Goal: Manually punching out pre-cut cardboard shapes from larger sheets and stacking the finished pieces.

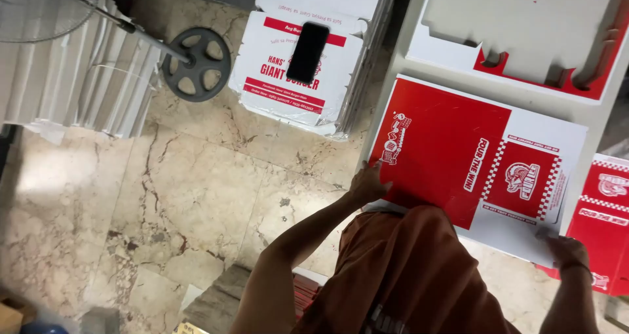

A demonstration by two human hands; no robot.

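Gripping a flat red-and-white cardboard box blank (458,157) at two edges, both arms reach forward from an orange-brown garment (406,275). Left hand (367,184): forearm extended, fingers close together, curled onto the blank's near left edge, tips on the red panel. Right hand (567,250): fingers bent over the blank's near right corner; pinching or merely pressing, cannot tell. The blank lies on a pale table (400,65), smooth, matte, with a checkered printed panel ahead of the right fingers. Beyond the fingertips: another die-cut blank (524,32), grey underside up. Left of the left fingers: marbled stone floor (164,196), a stack of white boxes (295,72) bearing a black phone (308,52).
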